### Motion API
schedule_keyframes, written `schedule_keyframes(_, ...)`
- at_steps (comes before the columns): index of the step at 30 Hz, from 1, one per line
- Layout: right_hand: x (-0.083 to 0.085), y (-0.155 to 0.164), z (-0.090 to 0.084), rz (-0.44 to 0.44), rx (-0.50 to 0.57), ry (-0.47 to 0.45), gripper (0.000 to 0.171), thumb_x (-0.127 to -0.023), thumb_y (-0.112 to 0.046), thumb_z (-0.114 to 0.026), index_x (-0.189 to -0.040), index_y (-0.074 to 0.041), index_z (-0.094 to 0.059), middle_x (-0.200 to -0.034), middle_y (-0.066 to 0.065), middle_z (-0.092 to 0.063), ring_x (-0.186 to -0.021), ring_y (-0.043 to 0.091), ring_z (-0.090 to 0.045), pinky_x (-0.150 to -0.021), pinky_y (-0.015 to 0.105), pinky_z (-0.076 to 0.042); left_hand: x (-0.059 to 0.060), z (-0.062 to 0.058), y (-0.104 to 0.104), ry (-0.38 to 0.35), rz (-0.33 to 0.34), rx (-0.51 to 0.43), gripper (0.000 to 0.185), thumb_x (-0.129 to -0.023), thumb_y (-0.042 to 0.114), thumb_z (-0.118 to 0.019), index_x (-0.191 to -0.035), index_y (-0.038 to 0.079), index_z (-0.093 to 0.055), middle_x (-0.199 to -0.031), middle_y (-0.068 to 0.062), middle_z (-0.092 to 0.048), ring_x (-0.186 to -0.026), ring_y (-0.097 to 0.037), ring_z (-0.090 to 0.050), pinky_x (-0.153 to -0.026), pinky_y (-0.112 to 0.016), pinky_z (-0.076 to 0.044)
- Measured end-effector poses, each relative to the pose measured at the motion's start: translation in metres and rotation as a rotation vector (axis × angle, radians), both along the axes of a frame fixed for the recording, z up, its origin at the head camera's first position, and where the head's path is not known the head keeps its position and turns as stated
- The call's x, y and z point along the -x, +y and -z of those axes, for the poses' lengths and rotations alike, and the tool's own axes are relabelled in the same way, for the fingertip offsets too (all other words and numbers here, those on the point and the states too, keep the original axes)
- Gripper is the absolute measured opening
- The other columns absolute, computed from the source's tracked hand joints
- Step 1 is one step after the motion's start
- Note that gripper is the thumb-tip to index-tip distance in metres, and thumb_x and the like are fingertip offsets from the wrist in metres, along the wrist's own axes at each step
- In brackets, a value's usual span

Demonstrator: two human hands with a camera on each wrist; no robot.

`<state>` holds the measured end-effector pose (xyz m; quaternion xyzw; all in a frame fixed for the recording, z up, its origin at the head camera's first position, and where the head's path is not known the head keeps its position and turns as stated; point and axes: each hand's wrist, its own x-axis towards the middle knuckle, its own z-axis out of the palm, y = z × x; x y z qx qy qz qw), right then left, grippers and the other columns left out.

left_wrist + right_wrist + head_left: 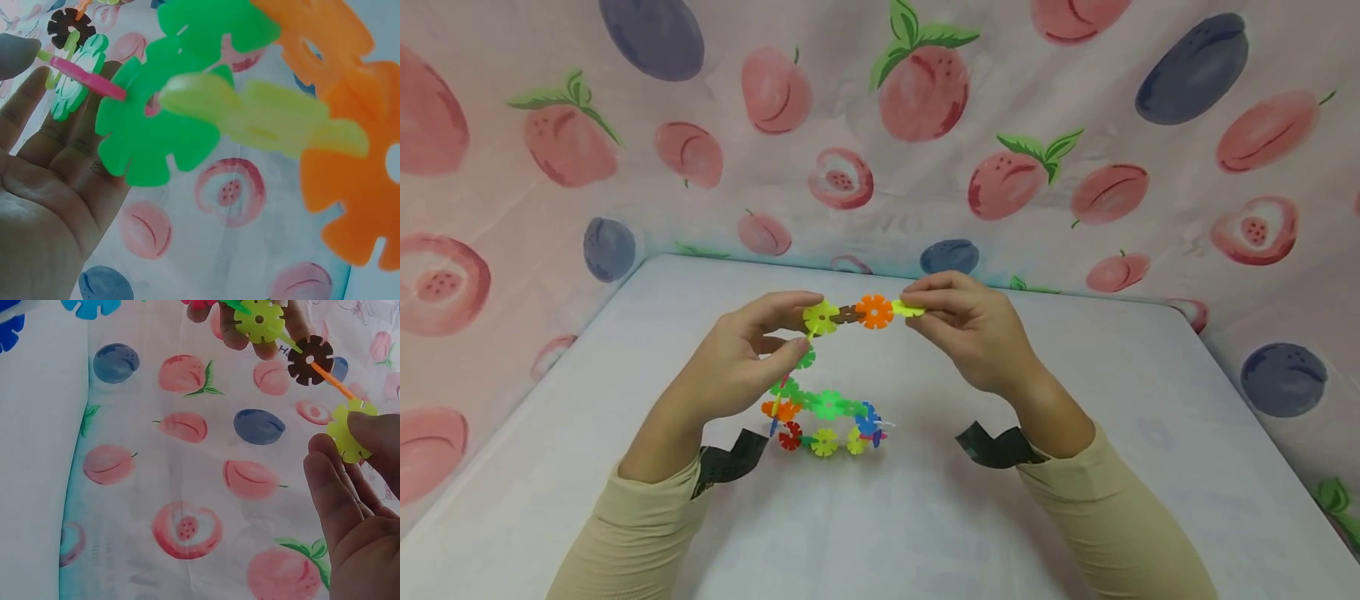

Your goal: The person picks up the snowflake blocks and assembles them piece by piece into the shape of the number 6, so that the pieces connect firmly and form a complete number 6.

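Observation:
A chain of colourful notched plastic snowflake discs hangs between the hands. My right hand (973,333) pinches its end disc, a yellow-green one (347,434), between thumb and fingers. Leftward from there come an orange disc (875,312), a brown disc (310,360) and another yellow disc (822,317). My left hand (741,354) holds the chain by thumb and fingers around that yellow disc. Below the left hand, the chain runs down through green discs (147,125) to a larger linked structure with orange discs (782,410), a blue disc (868,418) and a red disc (790,436).
A white table (917,517) lies under the hands. Behind it hangs a fruit-printed cloth (925,183). Dark straps (733,458) stick out at both wrists, near the beige sleeves (632,533).

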<state>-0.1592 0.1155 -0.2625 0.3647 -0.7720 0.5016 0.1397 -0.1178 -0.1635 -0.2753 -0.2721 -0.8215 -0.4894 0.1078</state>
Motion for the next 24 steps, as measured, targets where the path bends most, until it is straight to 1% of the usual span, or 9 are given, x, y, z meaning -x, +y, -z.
schedule_keyframes(4, -0.0022, 0.0018, -0.0015, -0.023, -0.007, -0.029, 0.027, -0.084, 0.009, -0.074, -0.111, 0.006, -0.073, -0.113, 0.012, -0.066, -0.091, 0.019, -0.067, -0.082, 0.027, -0.056, 0.0005, 0.0001, 0.0002, -0.002, -0.007, 0.001, 0.043, -0.093, 0.000, -0.061, -0.136, 0.004, -0.059, -0.126, -0.008, -0.064, -0.110, -0.023, -0.064, -0.087, -0.027, -0.054)
schedule_keyframes(7, -0.0020, 0.0025, -0.0020, -0.053, -0.003, -0.030, 0.029, -0.085, 0.010, -0.073, -0.113, 0.008, -0.072, -0.115, 0.013, -0.066, -0.096, 0.020, -0.067, -0.084, 0.028, -0.056, 0.0007, 0.0002, 0.0003, -0.002, -0.007, 0.002, 0.043, -0.093, 0.000, -0.061, -0.136, 0.004, -0.059, -0.126, -0.008, -0.064, -0.110, -0.023, -0.063, -0.087, -0.027, -0.054)
schedule_keyframes(9, -0.0017, 0.0028, -0.0025, -0.069, -0.001, -0.023, 0.029, -0.085, 0.010, -0.073, -0.114, 0.008, -0.071, -0.117, 0.014, -0.066, -0.095, 0.021, -0.067, -0.083, 0.027, -0.056, 0.0005, 0.0001, 0.0004, -0.002, -0.006, 0.001, 0.043, -0.093, 0.000, -0.061, -0.136, 0.004, -0.059, -0.127, -0.008, -0.064, -0.110, -0.023, -0.063, -0.087, -0.028, -0.054)
schedule_keyframes(14, -0.0017, 0.0037, -0.0046, -0.104, 0.031, -0.061, 0.032, -0.083, 0.014, -0.072, -0.114, 0.011, -0.070, -0.119, 0.018, -0.068, -0.096, 0.030, -0.069, -0.080, 0.028, -0.057, -0.0007, 0.0000, 0.0024, 0.038, -0.001, -0.002, 0.043, -0.092, -0.002, -0.062, -0.135, 0.002, -0.060, -0.125, -0.009, -0.065, -0.107, -0.022, -0.063, -0.087, -0.028, -0.054)
schedule_keyframes(16, -0.0022, 0.0040, -0.0058, -0.109, 0.052, -0.091, 0.031, -0.082, 0.015, -0.071, -0.113, 0.012, -0.070, -0.117, 0.020, -0.068, -0.096, 0.030, -0.069, -0.080, 0.029, -0.057, -0.0012, 0.0001, 0.0039, 0.060, 0.003, -0.008, 0.042, -0.092, -0.003, -0.062, -0.134, 0.001, -0.060, -0.124, -0.009, -0.066, -0.106, -0.021, -0.063, -0.087, -0.029, -0.054)
schedule_keyframes(21, -0.0036, 0.0052, -0.0088, -0.104, 0.071, -0.155, 0.030, -0.081, 0.017, -0.071, -0.111, 0.013, -0.069, -0.116, 0.021, -0.068, -0.092, 0.018, -0.069, -0.079, 0.029, -0.057, -0.0028, 0.0000, 0.0076, 0.089, -0.006, -0.010, 0.041, -0.091, -0.001, -0.063, -0.132, 0.002, -0.062, -0.123, -0.007, -0.067, -0.105, -0.018, -0.064, -0.087, -0.033, -0.055)
schedule_keyframes(24, -0.0044, 0.0059, -0.0105, -0.111, 0.074, -0.194, 0.031, -0.082, 0.017, -0.071, -0.112, 0.013, -0.068, -0.115, 0.021, -0.068, -0.090, 0.017, -0.068, -0.079, 0.029, -0.057, -0.0036, 0.0002, 0.0089, 0.102, -0.013, -0.003, 0.041, -0.091, -0.001, -0.063, -0.132, 0.001, -0.063, -0.123, -0.007, -0.068, -0.104, -0.017, -0.065, -0.086, -0.035, -0.055)
